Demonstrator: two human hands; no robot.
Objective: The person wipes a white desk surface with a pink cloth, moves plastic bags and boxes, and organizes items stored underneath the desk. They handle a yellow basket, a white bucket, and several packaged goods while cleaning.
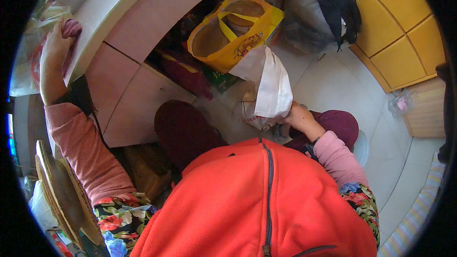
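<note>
At the far left, my left hand (57, 48) grips a bunched mauve cloth (72, 28) at the edge of a white countertop (101, 10). Part of that cloth hangs down along the counter's side. Low between my knees, my right hand (300, 117) holds a white fabric piece (274, 85), perhaps a non-woven bag, whose upper part stands up in a fold. My right fingertips are hidden by it. Just below and to its left is a clear plastic bag (246, 109) with contents I cannot make out. A yellow tote bag (214, 48) with a printed picture gapes open beyond the white fabric.
Pink tiled panels (121, 89) run under the counter. Black and clear bags (332, 3) crowd the floor near a yellow cabinet (396, 18). Round wooden boards (59, 189) stand on edge at lower left. A small clear bag (401, 102) lies by a wooden panel (426, 110).
</note>
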